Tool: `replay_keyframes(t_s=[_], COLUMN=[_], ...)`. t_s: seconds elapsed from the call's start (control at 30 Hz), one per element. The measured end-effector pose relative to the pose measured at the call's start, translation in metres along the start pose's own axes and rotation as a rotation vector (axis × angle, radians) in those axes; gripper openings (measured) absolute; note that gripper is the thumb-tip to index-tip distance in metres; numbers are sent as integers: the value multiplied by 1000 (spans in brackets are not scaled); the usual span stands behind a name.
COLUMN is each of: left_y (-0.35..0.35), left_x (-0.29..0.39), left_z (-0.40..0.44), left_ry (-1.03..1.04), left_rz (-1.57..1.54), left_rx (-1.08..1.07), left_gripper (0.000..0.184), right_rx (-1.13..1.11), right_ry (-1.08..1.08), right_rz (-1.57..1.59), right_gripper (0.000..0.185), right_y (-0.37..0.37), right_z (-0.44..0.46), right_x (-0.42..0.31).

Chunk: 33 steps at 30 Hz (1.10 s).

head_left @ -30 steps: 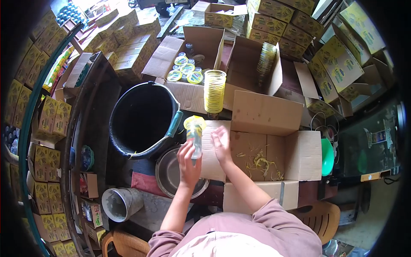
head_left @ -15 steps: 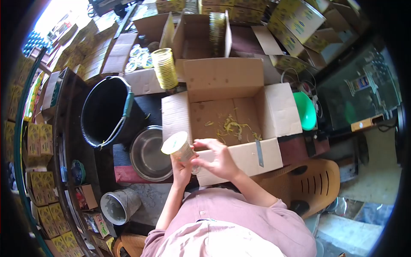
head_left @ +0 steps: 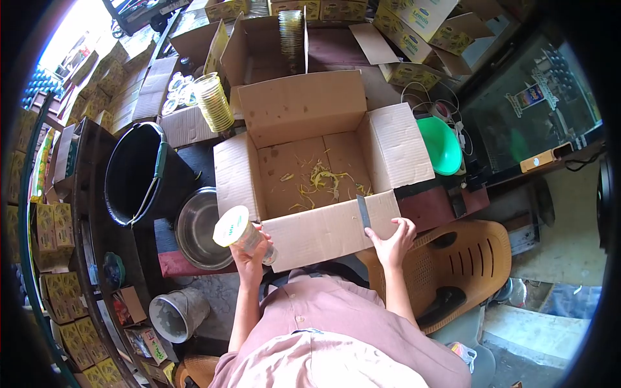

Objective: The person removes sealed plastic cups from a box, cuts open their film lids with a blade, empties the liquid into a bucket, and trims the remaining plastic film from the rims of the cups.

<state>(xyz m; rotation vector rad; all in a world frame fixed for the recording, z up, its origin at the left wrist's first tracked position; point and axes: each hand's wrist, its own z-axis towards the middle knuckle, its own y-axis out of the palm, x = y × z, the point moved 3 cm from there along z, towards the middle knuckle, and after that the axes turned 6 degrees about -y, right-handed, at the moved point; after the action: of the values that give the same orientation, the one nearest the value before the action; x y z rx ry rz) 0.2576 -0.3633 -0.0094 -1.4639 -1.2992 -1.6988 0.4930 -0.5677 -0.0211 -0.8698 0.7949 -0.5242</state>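
Note:
My left hand (head_left: 250, 255) is wrapped around a clear plastic cup (head_left: 251, 240) with a pale, printed seal over its top. The cup is tilted, its sealed end up and to the left. Over the front flap of an open cardboard box (head_left: 303, 107) is my right hand (head_left: 392, 244), thumb and fingers apart. Its thumb tip is at the lower end of a flat grey metal strip (head_left: 363, 215), which lies across that flap. Yellowish shreds (head_left: 323, 181) are scattered on the box's bottom.
Left of the box are a steel bowl (head_left: 187, 242) and a dark bucket (head_left: 123, 194). Behind stand stacked yellow-tinted cups (head_left: 213, 103) and another open carton (head_left: 259, 55). A green bowl (head_left: 441, 145) sits to the right, near a tan plastic chair (head_left: 475, 258).
My right hand has left the cup and moved right, to the strip on the flap. My left hand keeps the cup, now lower and more tilted. The view has shifted.

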Motion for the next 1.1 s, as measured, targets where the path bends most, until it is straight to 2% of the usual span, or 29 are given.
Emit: replay_keyframes(t_s=[0.03, 0.1, 0.13, 0.23, 0.3, 0.4, 0.43, 0.53, 0.57, 0.67, 0.73, 0.8, 0.9, 0.97, 1.1], left_y=[-1, -5, 1, 12, 6, 3, 3, 5, 5, 2, 4, 8, 6, 4, -3], left_x=[-4, -10, -12, -29, -59, -78, -81, -87, -88, -92, -87, -83, -85, -84, -70], left_z=[-2, -6, -11, -20, -15, -6, -5, -2, -2, -3, -6, -7, -5, -5, -7], left_ry=[-69, -212, -292, -417, -395, -396, -398, -333, -327, -305, -318, -306, -319, -348, -415], left_rz=[-9, -30, -111, -37, 65, 113, 117, 122, 128, 161, 137, 130, 138, 126, 15], left_rx=[-102, -312, -345, -385, -412, -359, -337, -309, -301, -302, -264, -207, -267, -311, -347], left_gripper=[38, 40, 32, 33, 42, 51, 53, 52, 50, 51, 50, 50, 50, 50, 50], right_rx=[-34, -49, -55, -65, -47, -131, -182, -333, -294, -547, -663, -610, -562, -533, -438], right_ry=[15, 24, 29, 18, 35, 119, 171, -1, -95, 33, 65, 123, 387, 336, 258], right_rz=[20, 73, 97, 127, 133, 194, 205, 204, 149, 559, 635, 803, 1146, 1115, 1038], right_gripper=[77, 76, 75, 77, 76, 78, 69, 53, 39, 33, 23, 17, 10, 9, 9], right_y=[5, 13, 17, 33, 35, 40, 39, 59, 60, 76, 81, 79, 83, 69, 17], right_z=[-3, -7, -8, -10, -6, 5, 11, 28, 32, 42, 46, 48, 44, 47, 60], right_x=[5, 13, 17, 29, 30, 50, 56, 97, 100, 118, 129, 138, 153, 161, 133])
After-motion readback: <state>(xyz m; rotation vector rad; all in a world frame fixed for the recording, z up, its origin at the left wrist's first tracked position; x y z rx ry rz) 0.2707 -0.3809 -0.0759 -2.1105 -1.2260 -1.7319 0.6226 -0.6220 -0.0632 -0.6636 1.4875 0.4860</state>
